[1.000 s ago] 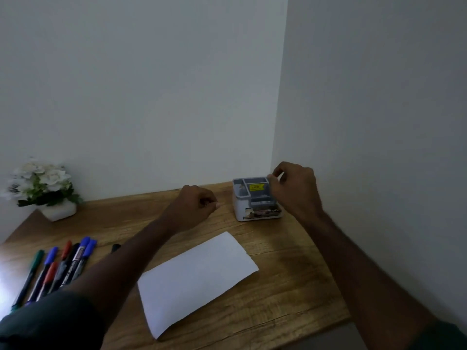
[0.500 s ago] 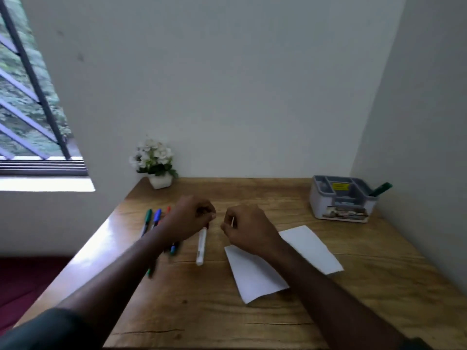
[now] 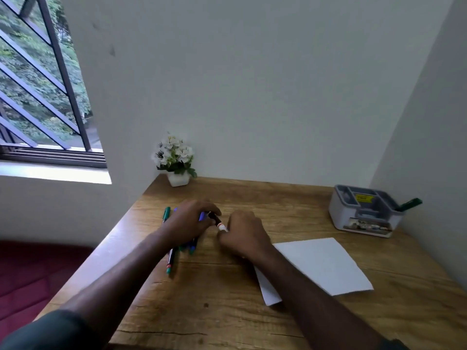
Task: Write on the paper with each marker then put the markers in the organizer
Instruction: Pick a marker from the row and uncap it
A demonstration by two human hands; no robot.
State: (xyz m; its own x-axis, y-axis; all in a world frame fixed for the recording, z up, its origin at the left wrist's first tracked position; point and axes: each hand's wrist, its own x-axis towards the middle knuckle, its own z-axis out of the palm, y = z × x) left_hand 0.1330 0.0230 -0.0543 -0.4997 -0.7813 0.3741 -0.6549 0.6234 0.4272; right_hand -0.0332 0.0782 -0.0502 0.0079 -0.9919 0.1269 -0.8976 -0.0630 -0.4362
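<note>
My left hand (image 3: 188, 223) and my right hand (image 3: 243, 234) meet over the left middle of the wooden desk (image 3: 227, 299), both gripping one marker (image 3: 219, 223). The left fingers pinch its black cap end. The right fingers close around its white body with a red band. Several other markers (image 3: 171, 258) lie partly hidden under my left hand, and a green one (image 3: 166, 214) shows at their left. The white paper (image 3: 318, 266) lies to the right of my right forearm. The grey organizer (image 3: 364, 213) stands at the back right with a green marker (image 3: 409, 204) leaning out of it.
A small white pot of white flowers (image 3: 177, 160) stands at the desk's back left corner. Walls close the desk at the back and right. A barred window (image 3: 45, 97) is at the left, and the desk's left edge drops to a dark red floor.
My right hand left the organizer, where a green marker now stands, and came to the marker pile. The white marker that lay between my hands is now gripped by both.
</note>
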